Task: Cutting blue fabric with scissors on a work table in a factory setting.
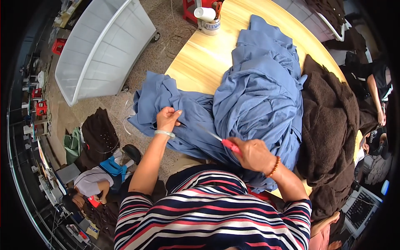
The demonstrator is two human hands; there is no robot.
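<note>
A large heap of blue cloth (pixel 258 96) is bunched up on the table, and part of it hangs over the near left edge. My left hand (pixel 168 118) is closed on a fold of this cloth, with its fingertips pinched together. My right hand (pixel 254 155) grips a red-handled tool (pixel 231 146) with a slim metal shaft, which points up and left toward my left hand. Whether the tool is a pair of scissors or a single blade I cannot make out. Its tip is apart from my left fingers, over the blue cloth.
Brown fabric (pixel 329 125) is piled along the right side of the wooden table (pixel 200 56). A mug (pixel 210 27) with a white spool (pixel 205 13) stands at its far edge. A grey wheeled bin (pixel 106 50) is at the far left. Other people work at both sides.
</note>
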